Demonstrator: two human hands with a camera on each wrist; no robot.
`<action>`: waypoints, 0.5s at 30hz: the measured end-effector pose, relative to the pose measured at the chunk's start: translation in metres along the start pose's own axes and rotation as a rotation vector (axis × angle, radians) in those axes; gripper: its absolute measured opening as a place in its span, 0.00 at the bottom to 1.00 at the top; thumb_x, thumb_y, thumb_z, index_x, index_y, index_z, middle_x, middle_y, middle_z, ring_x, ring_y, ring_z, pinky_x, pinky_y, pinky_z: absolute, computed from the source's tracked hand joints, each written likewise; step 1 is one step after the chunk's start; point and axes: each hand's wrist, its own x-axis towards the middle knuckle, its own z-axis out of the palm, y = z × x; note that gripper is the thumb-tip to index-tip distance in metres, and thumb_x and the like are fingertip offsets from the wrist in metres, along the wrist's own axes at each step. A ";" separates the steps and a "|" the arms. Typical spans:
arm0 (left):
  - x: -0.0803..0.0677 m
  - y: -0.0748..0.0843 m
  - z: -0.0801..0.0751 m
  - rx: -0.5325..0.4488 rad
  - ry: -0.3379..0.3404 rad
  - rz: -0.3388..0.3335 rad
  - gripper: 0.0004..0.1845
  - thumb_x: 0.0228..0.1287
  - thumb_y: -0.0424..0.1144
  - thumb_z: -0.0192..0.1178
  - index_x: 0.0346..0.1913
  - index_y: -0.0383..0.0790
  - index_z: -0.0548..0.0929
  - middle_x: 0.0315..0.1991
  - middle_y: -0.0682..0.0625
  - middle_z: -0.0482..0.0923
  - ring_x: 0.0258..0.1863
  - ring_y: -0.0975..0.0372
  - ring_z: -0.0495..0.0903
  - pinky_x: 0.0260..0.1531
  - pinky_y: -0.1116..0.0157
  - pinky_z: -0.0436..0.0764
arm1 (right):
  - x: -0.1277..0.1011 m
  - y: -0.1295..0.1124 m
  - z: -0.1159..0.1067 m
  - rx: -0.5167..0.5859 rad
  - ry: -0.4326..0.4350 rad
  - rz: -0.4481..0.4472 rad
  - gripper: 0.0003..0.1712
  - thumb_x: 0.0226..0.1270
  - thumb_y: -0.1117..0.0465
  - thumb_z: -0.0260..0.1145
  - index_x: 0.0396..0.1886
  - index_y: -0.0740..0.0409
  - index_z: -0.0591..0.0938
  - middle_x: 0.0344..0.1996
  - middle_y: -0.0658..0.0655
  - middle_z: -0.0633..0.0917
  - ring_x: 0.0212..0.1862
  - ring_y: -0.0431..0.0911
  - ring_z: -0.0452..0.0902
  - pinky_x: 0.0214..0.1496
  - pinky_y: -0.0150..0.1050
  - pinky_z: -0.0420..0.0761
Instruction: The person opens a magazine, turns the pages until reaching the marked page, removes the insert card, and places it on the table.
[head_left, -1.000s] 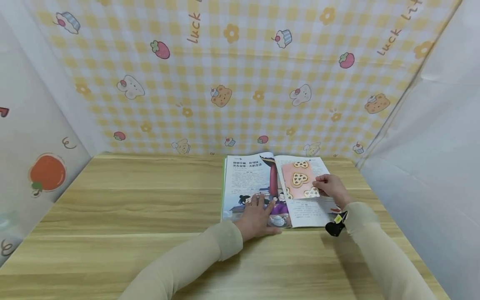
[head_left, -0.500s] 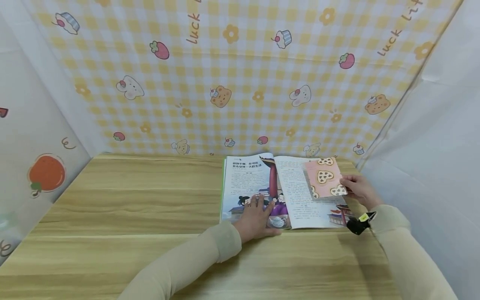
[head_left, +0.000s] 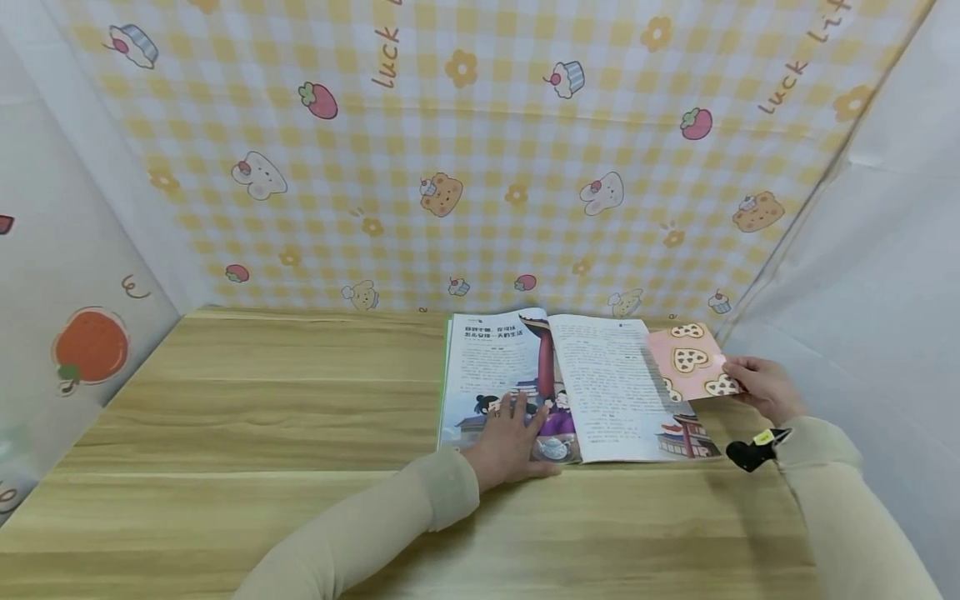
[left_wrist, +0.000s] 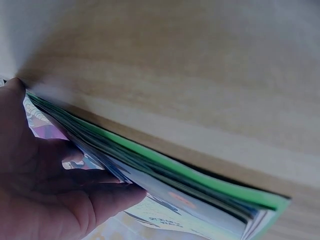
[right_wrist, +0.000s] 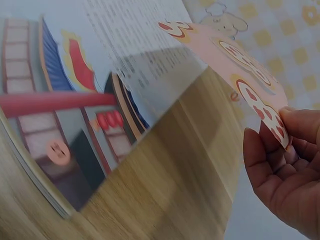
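Note:
An open illustrated magazine [head_left: 600,392] lies on the wooden table, its left page printed with large dark characters and a picture. My left hand [head_left: 508,442] rests on the lower part of that left page with its fingers spread. In the left wrist view, the green cover edge [left_wrist: 200,175] and page stack run alongside the left hand [left_wrist: 50,185]. A pink square card [head_left: 686,362] with heart-shaped cookie prints is raised over the magazine's right edge. My right hand [head_left: 768,387] pinches the card by its right corner, between thumb and fingers in the right wrist view.
The wooden table [head_left: 262,400] stretches left and toward the front. A yellow checked cloth [head_left: 487,133] hangs at the back, with white sheets [head_left: 885,292] at the sides. A black device [head_left: 750,454] is worn at the right wrist.
My right hand has moved the pink card rightward, from over the middle of the right page to past its outer edge, uncovering the text. The left hand has stayed in place.

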 end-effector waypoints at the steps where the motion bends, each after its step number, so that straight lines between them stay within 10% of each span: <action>1: 0.000 0.000 0.000 0.000 0.000 0.000 0.49 0.54 0.75 0.46 0.74 0.50 0.53 0.72 0.36 0.51 0.70 0.41 0.54 0.64 0.48 0.64 | 0.000 0.001 -0.003 -0.010 0.007 0.006 0.09 0.73 0.59 0.49 0.35 0.48 0.76 0.22 0.39 0.77 0.25 0.33 0.74 0.30 0.30 0.80; 15: 0.001 0.001 0.001 0.046 -0.005 0.002 0.49 0.54 0.76 0.43 0.74 0.51 0.52 0.72 0.36 0.51 0.70 0.42 0.55 0.63 0.49 0.65 | 0.010 0.006 -0.020 -0.072 0.109 0.081 0.11 0.73 0.59 0.49 0.43 0.61 0.72 0.21 0.39 0.77 0.24 0.34 0.76 0.30 0.32 0.80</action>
